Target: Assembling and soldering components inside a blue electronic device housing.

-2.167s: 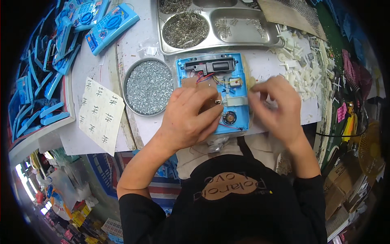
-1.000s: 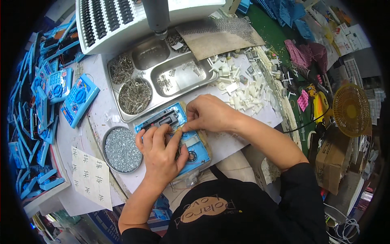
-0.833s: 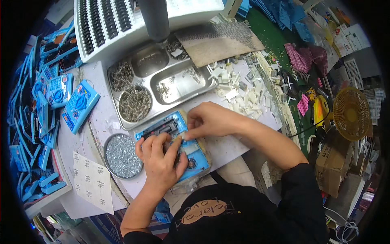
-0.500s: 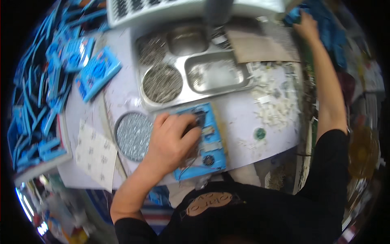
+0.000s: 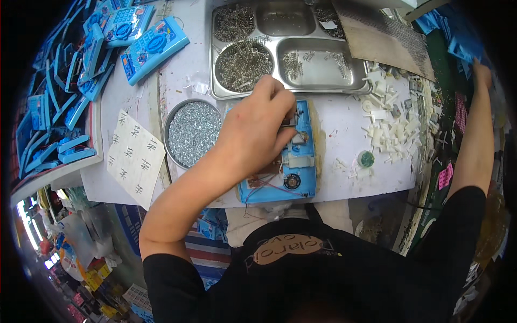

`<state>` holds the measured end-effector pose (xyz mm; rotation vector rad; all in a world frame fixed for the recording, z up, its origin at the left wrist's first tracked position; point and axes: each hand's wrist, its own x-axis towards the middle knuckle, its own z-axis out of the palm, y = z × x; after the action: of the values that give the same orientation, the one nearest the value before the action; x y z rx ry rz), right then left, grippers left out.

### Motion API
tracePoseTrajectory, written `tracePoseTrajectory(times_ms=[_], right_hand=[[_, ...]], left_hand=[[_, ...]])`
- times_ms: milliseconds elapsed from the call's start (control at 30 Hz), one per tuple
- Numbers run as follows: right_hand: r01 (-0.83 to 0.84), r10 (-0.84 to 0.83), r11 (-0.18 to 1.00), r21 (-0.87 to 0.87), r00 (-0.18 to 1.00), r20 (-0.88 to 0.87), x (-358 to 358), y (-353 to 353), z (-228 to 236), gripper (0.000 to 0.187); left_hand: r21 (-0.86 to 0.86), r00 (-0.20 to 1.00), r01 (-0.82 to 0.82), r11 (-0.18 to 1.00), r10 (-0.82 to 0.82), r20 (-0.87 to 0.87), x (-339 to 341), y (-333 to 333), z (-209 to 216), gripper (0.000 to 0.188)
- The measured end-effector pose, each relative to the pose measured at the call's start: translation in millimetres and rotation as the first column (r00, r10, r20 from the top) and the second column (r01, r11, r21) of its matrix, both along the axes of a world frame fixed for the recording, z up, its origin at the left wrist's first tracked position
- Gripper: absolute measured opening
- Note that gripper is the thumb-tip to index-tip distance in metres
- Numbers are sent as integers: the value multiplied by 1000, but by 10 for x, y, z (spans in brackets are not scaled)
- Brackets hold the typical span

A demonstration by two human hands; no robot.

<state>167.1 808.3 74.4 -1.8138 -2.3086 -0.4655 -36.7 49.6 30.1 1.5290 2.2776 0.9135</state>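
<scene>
Between my body and the metal tray, an open blue plastic toy casing (image 5: 303, 185) lies with wires, small parts and a round black speaker (image 5: 291, 181) showing inside. My left hand (image 5: 257, 126) is over the casing's left and upper part, fingers curled with thumb and fingertips close together. Whatever is between those fingertips is hidden. At the far right, my right arm stretches out to a heap of blue plastic parts (image 5: 431, 21). There my right hand (image 5: 481, 75) has its fingers closed on the edge of a blue plastic part (image 5: 466, 51); the fingertips are partly hidden.
The compartment tray (image 5: 274, 43) beyond the casing holds small metal springs. A round dish (image 5: 194, 134) of silvery screws or pins stands left, near a marked paper sheet (image 5: 134, 161). White plastic bits (image 5: 393, 121) and a green disc (image 5: 365, 159) lie right. Finished-looking blue toys (image 5: 156, 48) pile up left.
The whole view has shifted, so the table sits higher in it. My right hand is farther out among the blue parts at right. My left hand stays over the casing, fingers still curled.
</scene>
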Motion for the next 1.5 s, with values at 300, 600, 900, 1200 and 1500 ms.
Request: tracePoseTrajectory(times_ms=[300, 600, 900, 1200, 1500], right_hand=[[-435, 75, 899, 50, 40, -996, 647, -2462, 105, 33], [-655, -45, 754, 56, -136, -990, 633, -5386, -413, 16], [-947, 831, -139, 289, -271, -487, -547, -6069, -154, 53], [-932, 77, 122, -343, 353, -933, -1, -6449, -328, 64], [-899, 383, 258, -354, 432, -817, 109, -6536, -715, 57]], left_hand=[[-480, 962, 92, 872, -203, -183, -67, 492, 218, 46], [4, 986, 96, 995, -94, -140, -93, -143, 204, 42], [179, 12, -490, 853, -199, 980, 176, -729, 369, 62], [88, 666, -449, 889, 267, 697, 392, -699, 77, 77], [26, 941, -337, 941, 337, -17, 395, -665, -117, 75]])
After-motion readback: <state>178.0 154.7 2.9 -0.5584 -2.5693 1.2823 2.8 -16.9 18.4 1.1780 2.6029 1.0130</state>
